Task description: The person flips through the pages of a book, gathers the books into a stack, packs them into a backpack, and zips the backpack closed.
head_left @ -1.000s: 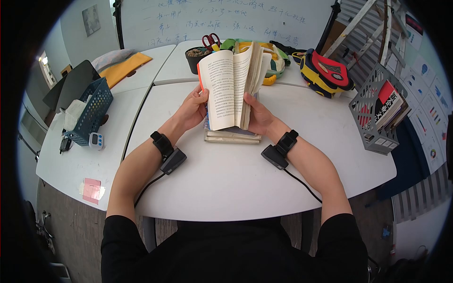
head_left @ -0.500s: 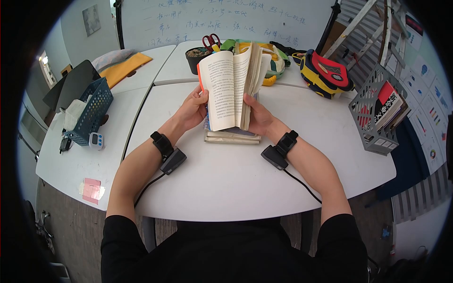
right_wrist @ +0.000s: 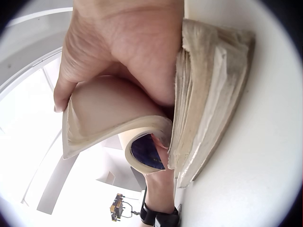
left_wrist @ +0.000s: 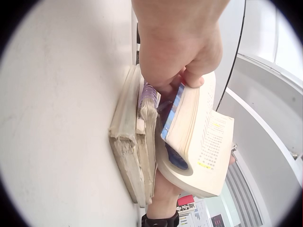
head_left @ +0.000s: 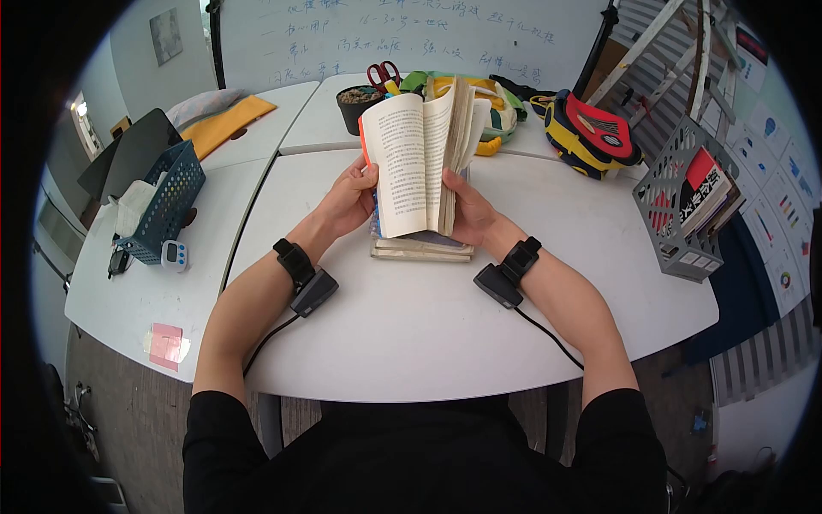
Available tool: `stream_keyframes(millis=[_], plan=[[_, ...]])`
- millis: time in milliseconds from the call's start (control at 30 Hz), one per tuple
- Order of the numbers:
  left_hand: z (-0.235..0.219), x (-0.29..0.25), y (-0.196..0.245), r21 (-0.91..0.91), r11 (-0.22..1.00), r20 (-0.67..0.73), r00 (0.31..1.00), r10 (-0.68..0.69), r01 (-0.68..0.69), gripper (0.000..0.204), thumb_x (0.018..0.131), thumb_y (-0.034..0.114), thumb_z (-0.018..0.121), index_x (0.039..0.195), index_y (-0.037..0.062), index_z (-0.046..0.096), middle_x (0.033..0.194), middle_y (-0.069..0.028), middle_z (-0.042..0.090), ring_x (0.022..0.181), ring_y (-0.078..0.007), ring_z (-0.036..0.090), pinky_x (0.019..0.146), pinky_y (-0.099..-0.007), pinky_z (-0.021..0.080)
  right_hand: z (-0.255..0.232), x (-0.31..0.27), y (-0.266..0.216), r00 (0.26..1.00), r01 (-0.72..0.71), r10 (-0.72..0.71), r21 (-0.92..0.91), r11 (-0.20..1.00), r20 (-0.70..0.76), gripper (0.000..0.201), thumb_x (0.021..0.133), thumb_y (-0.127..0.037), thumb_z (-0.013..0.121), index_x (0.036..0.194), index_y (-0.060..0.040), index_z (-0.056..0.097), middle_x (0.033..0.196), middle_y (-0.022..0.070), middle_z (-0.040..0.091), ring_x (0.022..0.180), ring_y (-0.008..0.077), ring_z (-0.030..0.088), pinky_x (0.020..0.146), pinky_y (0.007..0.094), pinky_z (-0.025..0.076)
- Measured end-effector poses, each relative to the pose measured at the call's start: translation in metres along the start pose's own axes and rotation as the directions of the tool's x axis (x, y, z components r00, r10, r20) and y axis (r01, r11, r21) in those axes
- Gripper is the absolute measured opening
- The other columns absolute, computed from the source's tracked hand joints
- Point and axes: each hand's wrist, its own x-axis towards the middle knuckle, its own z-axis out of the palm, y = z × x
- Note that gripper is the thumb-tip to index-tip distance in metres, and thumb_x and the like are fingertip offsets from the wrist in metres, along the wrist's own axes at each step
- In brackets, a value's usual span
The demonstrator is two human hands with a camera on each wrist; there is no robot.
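Pinching the open book (head_left: pixel 401 167), left hand (head_left: pixel 349 201) and right hand (head_left: pixel 473 212) grip one side each, thumbs in front, likely to stop it closing.

The open book (head_left: pixel 402 163) shows matt paper; at six o'clock from it, the stacked books (head_left: pixel 421 252) have rough paper edges. The counter (head_left: pixel 377 343) looks smooth, the blue basket (head_left: pixel 175 206) at nine plastic, the red-and-yellow bag (head_left: pixel 593 130) at three cloth.

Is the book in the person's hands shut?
No, the left hand and right hand hold the book open, its printed pages showing.
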Motion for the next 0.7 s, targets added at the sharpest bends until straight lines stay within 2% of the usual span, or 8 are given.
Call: stream_keyframes(millis=[300, 400, 700], plan=[[0.0020, -0.0007, 0.0000, -0.006, 1.000, 0.009, 1.000, 0.026, -0.026, 0.045, 0.100, 0.018, 0.043, 0.142, 0.0119, 0.030, 0.126, -0.0040, 0.056, 0.109, -0.0122, 0.059, 0.093, -0.0288, 0.052, 0.0004, -0.0004, -0.0002, 1.000, -0.004, 0.004, 0.012, 1.000, -0.003, 0.088, 0.077, -0.056, 0.069, 0.140, -0.0083, 0.030, 0.133, 0.0107, 0.047, 0.125, 0.0214, 0.047, 0.107, 0.0386, 0.038], [0.0047, -0.0018, 0.0019, 0.047, 0.999, -0.009, 1.000, 0.008, -0.008, 0.045, 0.100, 0.019, 0.042, 0.143, 0.0118, 0.029, 0.126, -0.0035, 0.056, 0.110, -0.0125, 0.058, 0.094, -0.0287, 0.052, 0.0010, -0.0006, -0.0006, 1.000, -0.003, 0.003, 0.011, 1.000, 0.003, 0.088, 0.077, -0.056, 0.070, 0.140, -0.0085, 0.031, 0.132, 0.0106, 0.047, 0.125, 0.0213, 0.047, 0.107, 0.0386, 0.038], [0.0007, 0.0002, -0.0006, -0.010, 1.000, 0.003, 1.000, 0.012, -0.012, 0.040, 0.100, 0.019, 0.041, 0.139, 0.0101, 0.033, 0.128, -0.0045, 0.054, 0.112, -0.0132, 0.057, 0.095, -0.0294, 0.051, 0.0001, 0.0005, 0.0002, 1.000, 0.001, -0.001, 0.016, 1.000, 0.003, 0.086, 0.078, -0.056, 0.069, 0.139, -0.0086, 0.032, 0.132, 0.0101, 0.048, 0.124, 0.0212, 0.048, 0.107, 0.0388, 0.038]])
